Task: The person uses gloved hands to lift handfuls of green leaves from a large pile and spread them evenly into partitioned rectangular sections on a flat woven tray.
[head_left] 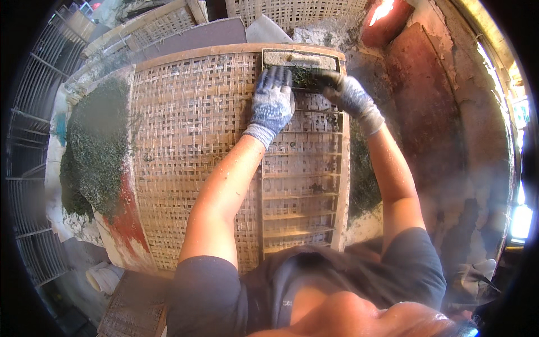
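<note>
A long wooden frame point(260, 185) with several cross slats lies on a woven bamboo panel point(191, 157). Both my hands wear grey-blue knit gloves with dark fingers. Stretched out flat, the fingers of my left hand point(274, 104) rest at the left side of the frame's far end. Dark green shredded leaves point(303, 77) fill the compartment between my hands. My right hand point(352, 96) is at the right end of these leaves; its fingers are dark and blurred. Just beyond lies a flat board with a short bar handle point(303, 58).
A large heap of green shredded leaves point(98, 146) is left of the panel, and another pile point(362, 174) sits right of the frame. Metal racks point(31, 151) stand at the far left. More woven panels point(297, 14) lean at the back. A worn reddish board point(424, 101) is on the right.
</note>
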Tool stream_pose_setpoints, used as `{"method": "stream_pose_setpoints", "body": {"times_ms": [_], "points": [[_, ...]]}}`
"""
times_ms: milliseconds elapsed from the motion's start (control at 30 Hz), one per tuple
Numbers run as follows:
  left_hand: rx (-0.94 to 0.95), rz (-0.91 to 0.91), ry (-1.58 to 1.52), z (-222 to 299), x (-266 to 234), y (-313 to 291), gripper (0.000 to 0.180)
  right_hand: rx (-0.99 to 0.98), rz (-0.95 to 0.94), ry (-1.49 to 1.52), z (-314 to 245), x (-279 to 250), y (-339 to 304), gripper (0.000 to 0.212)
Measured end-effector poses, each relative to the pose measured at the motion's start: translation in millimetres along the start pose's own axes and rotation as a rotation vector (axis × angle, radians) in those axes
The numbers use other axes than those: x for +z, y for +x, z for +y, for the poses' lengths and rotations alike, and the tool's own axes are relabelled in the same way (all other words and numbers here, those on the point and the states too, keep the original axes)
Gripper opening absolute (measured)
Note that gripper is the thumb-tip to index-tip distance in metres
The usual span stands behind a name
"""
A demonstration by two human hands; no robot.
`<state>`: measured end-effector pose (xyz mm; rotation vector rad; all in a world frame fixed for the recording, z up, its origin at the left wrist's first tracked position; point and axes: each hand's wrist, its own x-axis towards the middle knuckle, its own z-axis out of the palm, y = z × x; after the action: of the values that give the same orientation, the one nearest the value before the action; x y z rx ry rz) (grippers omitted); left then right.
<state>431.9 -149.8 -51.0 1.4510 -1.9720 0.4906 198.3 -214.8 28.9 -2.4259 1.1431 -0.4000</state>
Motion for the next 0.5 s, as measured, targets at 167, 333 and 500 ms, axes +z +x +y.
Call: {"method": "stream_pose_setpoints", "body": {"times_ms": [167, 333, 500], "points": [[-0.144, -0.234, 0.001, 12.6, 0.2, 3.4, 0.059, 0.125, -0.009, 0.921, -15.1, 5.7, 22.2, 0.040], [-0.121, -0.052, -0.090, -0.6, -5.5, -0.9, 0.057, 0.088, 0.107, 0.659, -44.7, -11.4, 54.9, 0.053], [-0.130, 0.074, -0.141, 5.8, -19.1, 12.2, 0.056, 0.073, 0.144, -0.072, 11.0, 8.2, 79.3, 0.037]]}}
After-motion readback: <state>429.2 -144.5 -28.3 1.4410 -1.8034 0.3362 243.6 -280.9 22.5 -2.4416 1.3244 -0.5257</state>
